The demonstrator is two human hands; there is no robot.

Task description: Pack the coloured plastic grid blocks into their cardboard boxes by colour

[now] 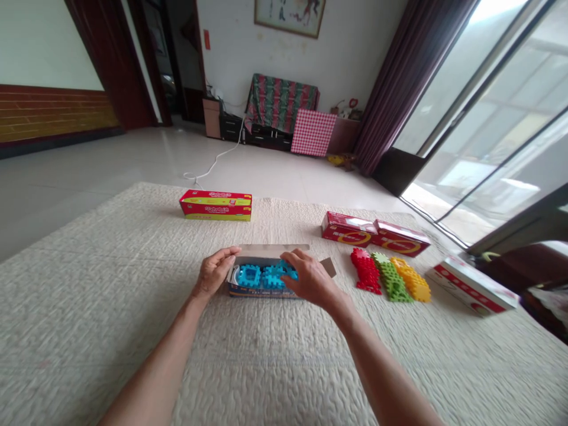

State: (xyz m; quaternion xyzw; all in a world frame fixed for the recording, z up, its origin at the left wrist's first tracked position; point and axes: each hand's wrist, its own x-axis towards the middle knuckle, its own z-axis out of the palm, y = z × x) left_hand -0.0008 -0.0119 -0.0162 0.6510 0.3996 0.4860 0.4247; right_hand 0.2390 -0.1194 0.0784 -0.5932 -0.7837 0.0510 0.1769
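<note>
A long cardboard box (pixel 261 293) with a blue front lies open before me, its lid standing up at the back and a side flap out to the right. Blue interlocking plastic blocks (pixel 249 276) with notched edges fill it in a row. My left hand (pixel 215 273) grips the box's left end, thumb and fingers at the flap and rim. Over the right half of the box, my right hand (pixel 307 276) has its fingers curled down around a blue block (pixel 284 270). The palm hides the box's right end.
Red, green and yellow interlocking blocks (pixel 393 278) lie in rows to the right on the quilted cover (pixel 248 361). Two dark red boxes (pixel 348 229) are behind them, with a white-and-red box (pixel 473 285) farther right. A red-and-yellow box (pixel 216 206) stands back left.
</note>
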